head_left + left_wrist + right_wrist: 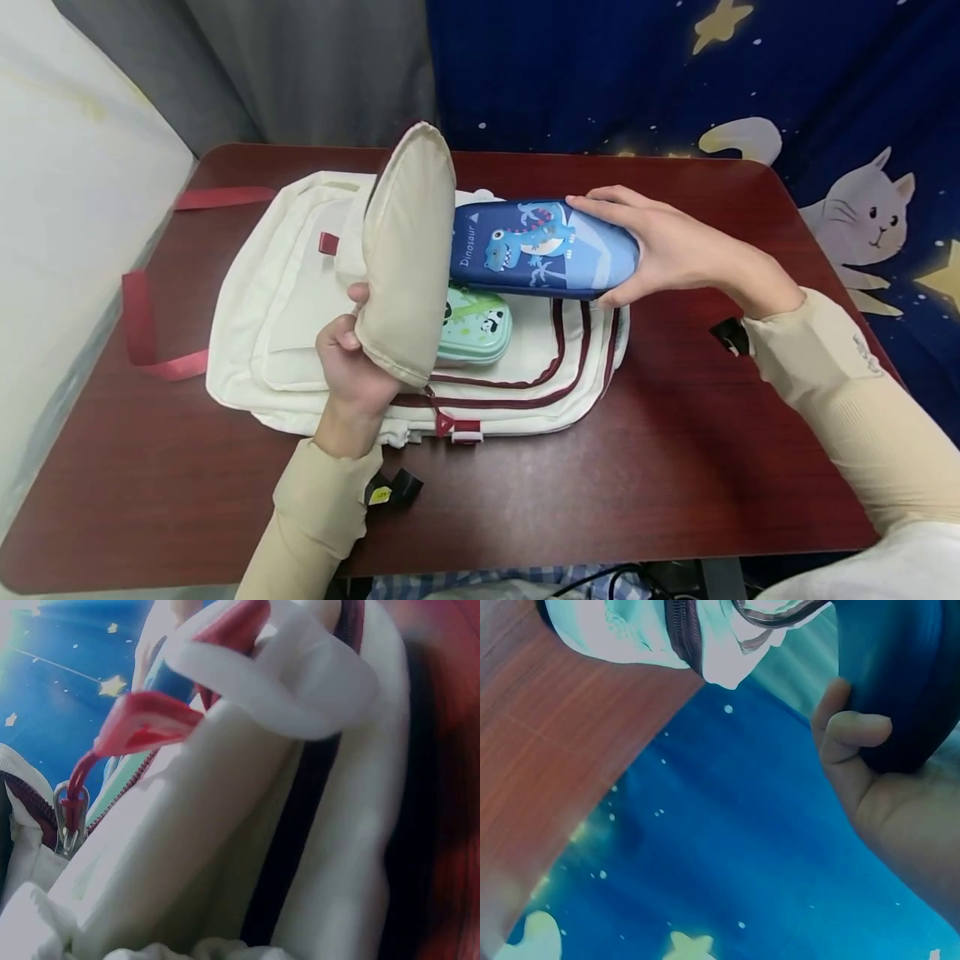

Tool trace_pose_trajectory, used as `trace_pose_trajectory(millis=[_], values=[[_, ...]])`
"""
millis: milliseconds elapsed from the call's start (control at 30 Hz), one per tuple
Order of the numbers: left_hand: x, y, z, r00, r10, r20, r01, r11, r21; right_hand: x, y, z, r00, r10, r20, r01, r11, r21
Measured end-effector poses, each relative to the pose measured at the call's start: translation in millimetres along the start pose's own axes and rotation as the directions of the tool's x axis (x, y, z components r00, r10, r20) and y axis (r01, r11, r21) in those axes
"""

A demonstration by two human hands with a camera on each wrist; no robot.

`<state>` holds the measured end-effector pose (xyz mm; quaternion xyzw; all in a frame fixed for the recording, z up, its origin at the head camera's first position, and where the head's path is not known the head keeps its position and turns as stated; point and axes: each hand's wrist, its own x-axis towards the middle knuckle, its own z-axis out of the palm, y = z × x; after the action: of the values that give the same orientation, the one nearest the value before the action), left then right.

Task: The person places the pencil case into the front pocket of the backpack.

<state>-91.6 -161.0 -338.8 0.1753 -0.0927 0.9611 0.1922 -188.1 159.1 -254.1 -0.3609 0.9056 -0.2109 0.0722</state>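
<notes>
A white backpack (300,317) with dark red zips lies flat on the table. My left hand (358,362) grips the edge of its cream front flap (408,258) and holds it raised. In my right hand (667,246) is a blue dinosaur pencil case (525,246), held at its right end between thumb and fingers. The case's left end goes behind the raised flap, out of sight. A green panda-print case (476,325) sits below it at the pocket opening, partly hidden by the flap. The right wrist view shows fingers curled round the dark blue case (900,682).
The dark red table (705,467) extends around the backpack. Red straps (168,367) lie at its left. A red zip pull (444,423) hangs at the near edge. Behind stand a grey curtain (315,75) and a navy curtain (562,75) with stars and a cat.
</notes>
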Motion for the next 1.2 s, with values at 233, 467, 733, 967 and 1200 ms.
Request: trace_pose_trajectory(millis=[233,467,733,967,1200], values=[[1.5,6.3,-3.9,1.0,0.006,-0.009,-0.005,0.998,0.068,20.9,15,13,0.999,0.013,0.044,-0.018,0.992,0.123],[1.0,5.3,-4.4,1.0,-0.011,0.016,0.01,0.998,0.062,18.5,15,14,0.999,0.024,0.033,-0.029,0.988,0.155],[-0.5,7.9,-5.1,1.0,-0.018,0.016,0.017,0.998,0.062,16.9,14,25,0.998,0.067,-0.001,-0.066,0.987,0.146],[-1.7,6.1,-5.1,0.999,-0.035,0.011,0.035,0.999,0.002,10.4,16,29,0.997,0.061,-0.039,-0.056,0.991,0.121],[0.5,-5.1,-7.9,0.997,-0.078,0.008,0.077,0.997,0.005,-11.4,19,26,0.992,0.081,-0.093,-0.075,0.995,0.059]])
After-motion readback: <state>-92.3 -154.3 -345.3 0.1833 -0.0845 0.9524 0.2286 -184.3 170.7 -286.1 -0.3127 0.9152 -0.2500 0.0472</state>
